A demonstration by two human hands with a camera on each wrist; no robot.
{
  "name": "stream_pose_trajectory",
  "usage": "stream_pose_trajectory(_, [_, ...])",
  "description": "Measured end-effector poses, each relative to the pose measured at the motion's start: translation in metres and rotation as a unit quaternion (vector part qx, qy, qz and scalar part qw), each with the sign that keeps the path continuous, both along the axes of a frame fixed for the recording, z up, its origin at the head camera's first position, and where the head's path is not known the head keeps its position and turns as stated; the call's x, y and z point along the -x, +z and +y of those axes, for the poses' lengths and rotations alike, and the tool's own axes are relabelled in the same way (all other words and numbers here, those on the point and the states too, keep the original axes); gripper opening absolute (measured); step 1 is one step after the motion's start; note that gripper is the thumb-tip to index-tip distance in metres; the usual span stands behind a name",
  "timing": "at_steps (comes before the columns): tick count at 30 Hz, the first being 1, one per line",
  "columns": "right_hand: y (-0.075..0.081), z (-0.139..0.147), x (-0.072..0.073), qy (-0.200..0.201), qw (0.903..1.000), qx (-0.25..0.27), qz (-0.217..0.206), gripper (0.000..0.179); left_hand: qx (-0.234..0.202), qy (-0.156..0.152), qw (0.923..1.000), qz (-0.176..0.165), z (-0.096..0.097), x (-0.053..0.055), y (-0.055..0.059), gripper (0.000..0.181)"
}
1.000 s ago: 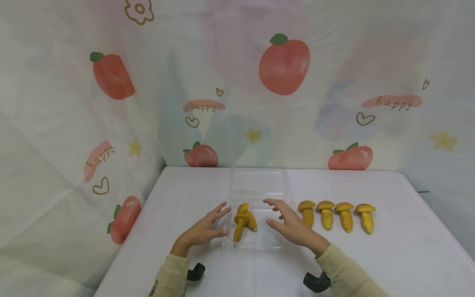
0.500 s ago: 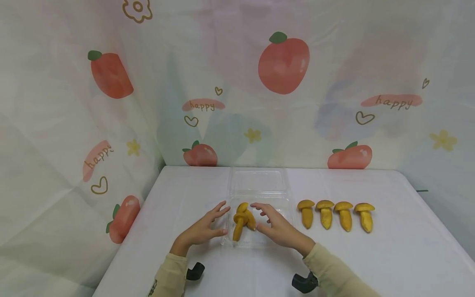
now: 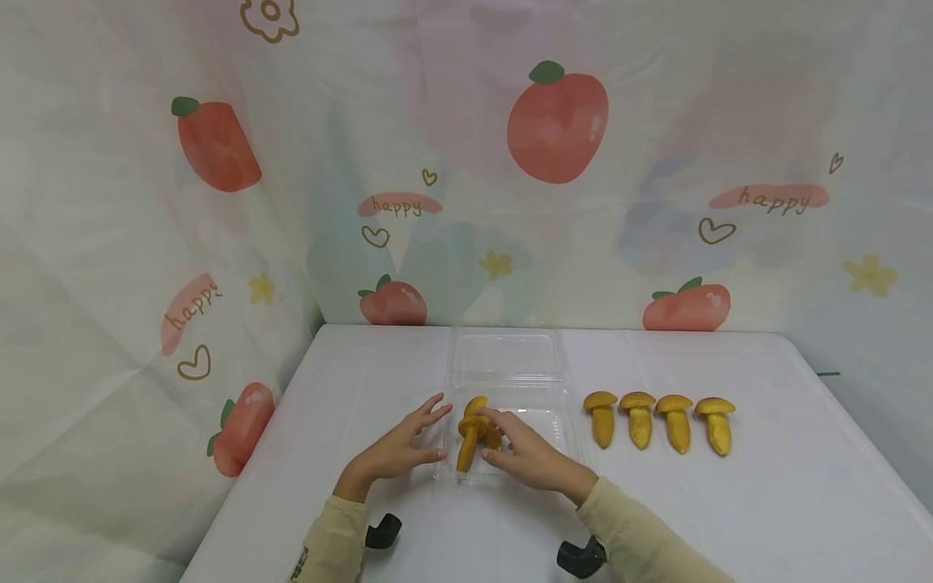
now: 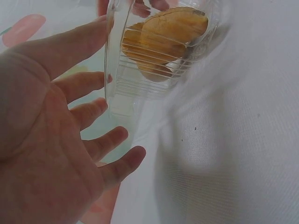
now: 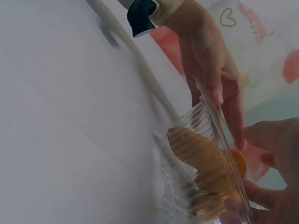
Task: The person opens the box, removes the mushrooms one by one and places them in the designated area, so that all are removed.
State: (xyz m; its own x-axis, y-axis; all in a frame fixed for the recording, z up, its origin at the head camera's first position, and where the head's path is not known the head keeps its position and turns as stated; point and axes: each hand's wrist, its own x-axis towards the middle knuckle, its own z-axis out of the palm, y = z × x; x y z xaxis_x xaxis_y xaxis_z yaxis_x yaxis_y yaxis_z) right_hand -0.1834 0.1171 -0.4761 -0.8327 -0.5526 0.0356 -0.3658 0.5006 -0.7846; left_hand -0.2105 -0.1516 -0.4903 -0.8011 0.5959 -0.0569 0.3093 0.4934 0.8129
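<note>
A clear plastic clamshell box (image 3: 550,421) lies with its lid (image 3: 506,356) folded back. At its left side, a yellow mushroom (image 3: 468,447) leans over another yellow mushroom (image 3: 476,402). My left hand (image 3: 394,449) stays at the box's left rim, fingers spread and fairly straight, with thumb and fingertips right at the edge in the left wrist view. My right hand (image 3: 535,460) reaches over the box from the right. Its thumb and fingers are spaced apart beside the mushrooms and partly hide the rear one. Through the clear wall, the mushrooms (image 5: 198,151) show in the right wrist view.
Several more yellow mushrooms (image 3: 639,421) stand in a row on the white table (image 3: 765,478), right of the box. A patterned cloth (image 3: 466,162) hangs behind the table and along its left side. Black wrist mounts (image 3: 581,559) sit under both forearms.
My right hand has moved left, from the box's right side to over the mushrooms inside it. The left hand, box and mushrooms have stayed in place.
</note>
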Motion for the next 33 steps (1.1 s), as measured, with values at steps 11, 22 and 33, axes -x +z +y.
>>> stream_pose_trajectory(11, [-0.001, -0.015, 0.004, 0.027, 0.9996, -0.013, 0.004, 0.065, 0.003, 0.0, 1.0, 0.007, -0.002, 0.003, -0.004, 0.072])
stream_pose_trajectory(22, [-0.002, -0.022, 0.004, -0.001, 0.9997, -0.021, 0.012, 0.055, -0.001, 0.001, 1.0, 0.003, -0.001, 0.002, -0.004, 0.072])
stream_pose_trajectory(33, [-0.004, -0.022, 0.005, -0.042, 0.9989, 0.022, -0.003, 0.046, -0.002, -0.002, 1.0, 0.003, -0.001, 0.002, -0.002, 0.073])
